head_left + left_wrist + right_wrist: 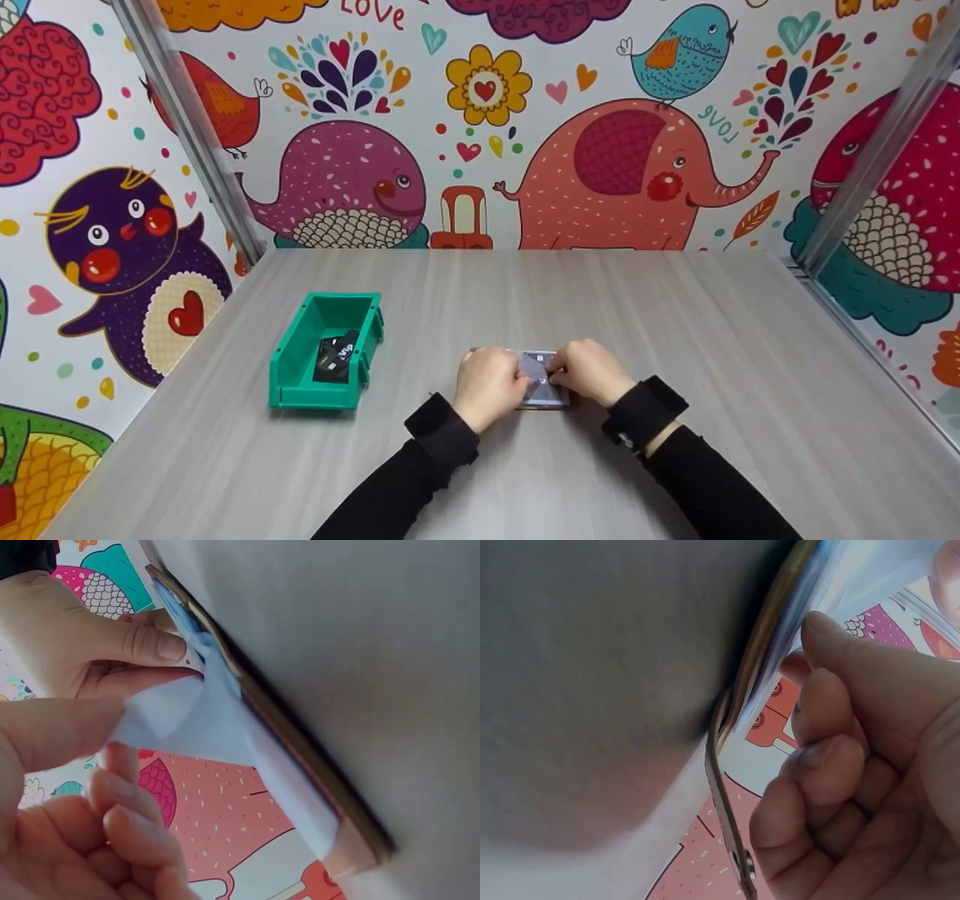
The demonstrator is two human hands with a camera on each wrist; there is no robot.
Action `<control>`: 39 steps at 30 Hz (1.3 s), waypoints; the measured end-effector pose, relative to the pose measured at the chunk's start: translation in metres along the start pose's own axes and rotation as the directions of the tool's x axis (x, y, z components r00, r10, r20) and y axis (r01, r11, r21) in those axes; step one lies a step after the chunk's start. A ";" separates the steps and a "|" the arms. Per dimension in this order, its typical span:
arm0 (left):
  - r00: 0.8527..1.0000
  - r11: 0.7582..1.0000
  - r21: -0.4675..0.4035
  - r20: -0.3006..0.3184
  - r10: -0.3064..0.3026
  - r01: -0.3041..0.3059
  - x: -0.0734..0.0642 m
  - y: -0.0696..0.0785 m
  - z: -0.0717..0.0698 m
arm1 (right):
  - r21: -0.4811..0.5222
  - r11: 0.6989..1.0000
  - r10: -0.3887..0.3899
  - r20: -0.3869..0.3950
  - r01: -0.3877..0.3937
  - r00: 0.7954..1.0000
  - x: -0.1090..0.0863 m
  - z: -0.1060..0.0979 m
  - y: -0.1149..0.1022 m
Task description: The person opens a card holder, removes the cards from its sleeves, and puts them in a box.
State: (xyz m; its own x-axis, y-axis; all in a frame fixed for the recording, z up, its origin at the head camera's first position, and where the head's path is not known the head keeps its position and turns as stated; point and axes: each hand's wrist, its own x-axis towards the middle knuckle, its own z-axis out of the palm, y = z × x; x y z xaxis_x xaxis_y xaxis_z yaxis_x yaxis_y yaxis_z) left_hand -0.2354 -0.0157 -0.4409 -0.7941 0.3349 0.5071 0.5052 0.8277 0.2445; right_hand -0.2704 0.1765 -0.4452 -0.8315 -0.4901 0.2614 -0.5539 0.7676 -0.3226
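Note:
A card holder lies spread on the table, with a brown cover point(281, 739) and clear plastic sleeves point(536, 367). In the right wrist view a strap with a metal snap point(731, 829) hangs from the cover's end. My left hand point(489, 384) pinches the corner of a raised sleeve point(180, 716) between thumb and forefinger. Opposite it, my right hand point(594, 371) pinches the sleeves near the far edge with its thumb and forefinger. Its other fingers point(829, 772) are curled in towards the palm.
A green open-topped bin point(311, 397) stands on the table point(450, 465) to the left of the hands. Inside it are black cards point(335, 358), one lettered VIP. Printed panels point(480, 150) with metal posts point(191, 127) close off the back and sides.

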 end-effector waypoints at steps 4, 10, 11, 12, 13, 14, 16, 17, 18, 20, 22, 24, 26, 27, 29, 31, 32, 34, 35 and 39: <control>1.000 1.000 -0.016 -0.004 -0.006 0.006 -0.002 -0.004 -0.002 | -0.003 1.000 0.012 -0.009 -0.012 1.000 0.000 0.000 0.000; 1.000 0.999 -0.044 0.006 -0.027 0.028 -0.002 -0.010 -0.006 | -0.014 1.000 0.027 -0.002 -0.027 1.000 0.000 0.000 -0.001; 0.999 0.999 -0.044 0.012 -0.031 0.032 -0.002 -0.011 -0.007 | -0.017 0.999 0.028 0.001 -0.028 1.000 0.000 0.000 -0.001; 0.999 0.998 -0.044 0.020 -0.036 0.037 -0.002 -0.012 -0.007 | -0.018 0.999 0.028 0.004 -0.028 1.000 0.000 0.000 -0.001; 0.999 0.998 -0.045 0.029 -0.041 0.042 -0.002 -0.013 -0.008 | -0.018 0.999 0.029 0.007 -0.029 1.000 0.000 0.000 -0.001; 0.998 0.998 -0.049 0.036 -0.046 0.048 -0.002 -0.013 -0.009 | -0.019 0.999 0.029 0.009 -0.029 1.000 0.000 0.000 -0.001; 0.998 0.997 -0.050 0.045 -0.052 0.054 -0.002 -0.015 -0.009 | -0.018 0.999 0.029 0.013 -0.029 1.000 0.000 0.000 -0.001; 0.998 0.997 -0.049 0.044 -0.054 0.056 -0.002 -0.015 -0.010 | -0.017 0.999 0.031 0.012 -0.031 0.999 0.000 0.000 -0.001; 0.998 0.997 -0.049 0.042 -0.055 0.057 -0.002 -0.016 -0.010 | -0.015 0.999 0.031 0.013 -0.030 0.999 0.000 0.000 -0.001; 0.998 0.997 -0.043 0.033 -0.059 0.061 -0.003 -0.018 -0.011 | -0.012 0.999 0.031 0.013 -0.031 0.999 0.000 0.000 -0.001; 0.998 0.997 -0.039 0.024 -0.064 0.065 -0.004 -0.019 -0.011 | -0.013 0.999 0.030 0.013 -0.030 0.999 0.000 0.000 -0.001; 0.998 0.997 -0.036 0.014 -0.068 0.069 -0.004 -0.020 -0.012 | -0.012 1.000 0.028 0.015 -0.027 1.000 -0.001 -0.001 -0.001; 0.997 0.997 -0.039 0.005 -0.071 0.071 -0.005 -0.021 -0.013 | -0.010 1.000 0.028 0.016 -0.028 0.999 -0.001 -0.001 -0.002; 0.997 0.997 -0.041 0.001 -0.071 0.071 -0.005 -0.021 -0.013 | -0.010 1.000 0.028 0.016 -0.028 0.999 -0.001 -0.001 -0.002; 0.997 0.996 -0.041 -0.003 -0.076 0.076 -0.006 -0.022 -0.013 | -0.007 1.000 0.030 0.016 -0.030 0.999 -0.001 -0.001 -0.002; 0.996 0.995 -0.044 -0.001 -0.085 0.085 -0.006 -0.024 -0.014 | -0.004 1.000 0.031 0.019 -0.031 0.999 -0.001 -0.001 -0.002; 0.996 0.995 -0.042 0.004 -0.092 0.092 -0.006 -0.024 -0.014 | -0.006 1.000 0.031 0.017 -0.031 0.999 -0.001 -0.001 -0.002; 0.994 0.993 -0.039 0.016 -0.108 0.109 -0.006 -0.026 -0.014 | -0.009 1.000 0.027 0.018 -0.027 0.999 -0.001 -0.001 -0.001; 0.993 0.992 -0.039 0.021 -0.115 0.116 -0.006 -0.026 -0.015 | -0.010 1.000 0.029 0.019 -0.029 0.999 -0.001 -0.001 -0.001; 0.990 0.990 -0.033 0.042 -0.133 0.134 -0.007 -0.031 -0.014 | -0.016 1.000 0.026 0.018 -0.025 0.999 -0.001 0.000 0.000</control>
State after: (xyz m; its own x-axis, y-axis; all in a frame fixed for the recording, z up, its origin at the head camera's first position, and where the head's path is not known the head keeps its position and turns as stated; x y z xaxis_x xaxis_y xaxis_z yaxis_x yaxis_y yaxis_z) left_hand -0.2404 -0.0495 -0.4409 -0.8678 0.2406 0.4348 0.4047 0.8499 0.3374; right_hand -0.2696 0.1767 -0.4453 -0.8461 -0.4778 0.2362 -0.5318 0.7865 -0.3142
